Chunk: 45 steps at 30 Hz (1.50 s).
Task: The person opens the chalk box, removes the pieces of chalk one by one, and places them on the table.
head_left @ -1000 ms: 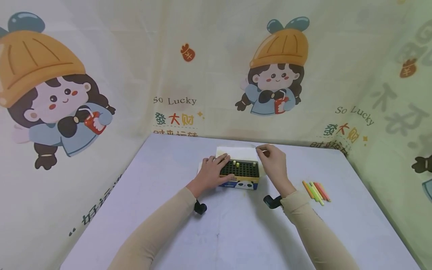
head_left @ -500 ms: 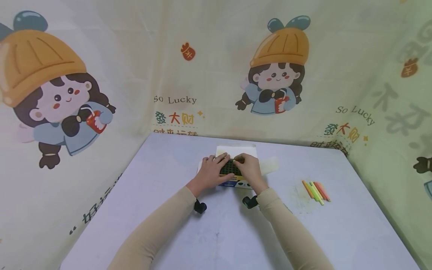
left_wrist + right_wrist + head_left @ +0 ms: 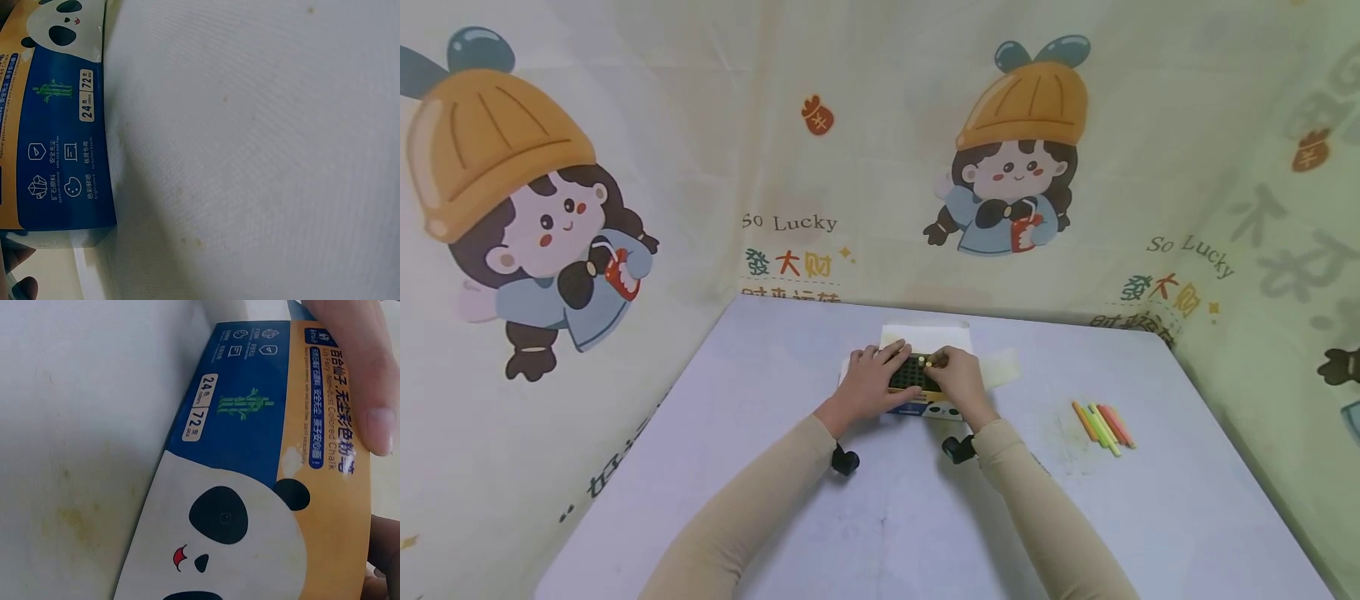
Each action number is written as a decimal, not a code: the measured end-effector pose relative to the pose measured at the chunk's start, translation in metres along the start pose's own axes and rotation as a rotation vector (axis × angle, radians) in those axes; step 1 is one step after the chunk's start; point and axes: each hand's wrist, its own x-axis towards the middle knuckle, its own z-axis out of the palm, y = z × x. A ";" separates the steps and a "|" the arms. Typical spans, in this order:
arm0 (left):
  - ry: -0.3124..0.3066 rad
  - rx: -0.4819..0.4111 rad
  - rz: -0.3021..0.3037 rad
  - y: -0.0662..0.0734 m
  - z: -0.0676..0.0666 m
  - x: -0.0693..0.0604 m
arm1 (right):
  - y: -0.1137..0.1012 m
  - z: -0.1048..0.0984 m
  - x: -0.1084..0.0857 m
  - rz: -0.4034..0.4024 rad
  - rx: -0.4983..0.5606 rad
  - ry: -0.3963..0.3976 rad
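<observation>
An upright chalk box [image 3: 943, 411] stands on the table with its lid raised behind it, showing a panda print and a black tray of holes [image 3: 906, 377]. My left hand [image 3: 872, 383] holds the box's left side, fingers over the top and thumb [image 3: 380, 425] on the front. My right hand [image 3: 958, 379] is over the right half of the tray, finger and thumb together at a pale chalk stick [image 3: 929, 364]. Beside it, another chalk stick [image 3: 921, 359] stands in a hole. The right hand hides the rest of the tray.
Several loose chalk sticks [image 3: 1103, 427], orange, green and pink, lie on the white table [image 3: 880, 508] to the right. The box's white lid [image 3: 925, 335] rises at the back, and a pale flap [image 3: 1002, 367] sticks out rightwards. Printed cloth hangs behind.
My right hand has moved from the lid's right corner leftwards over the tray, then shifted slightly from one chalk stick to the one beside it. My left hand has stayed put.
</observation>
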 end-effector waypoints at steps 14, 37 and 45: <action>-0.015 0.008 0.003 0.002 -0.004 0.002 | 0.005 0.001 0.001 -0.060 -0.036 -0.017; -0.025 -0.025 -0.009 0.000 -0.003 -0.001 | 0.008 0.007 -0.001 -0.230 -0.185 -0.025; -0.021 -0.027 -0.007 0.000 -0.001 0.000 | 0.006 0.006 -0.001 -0.222 -0.175 -0.014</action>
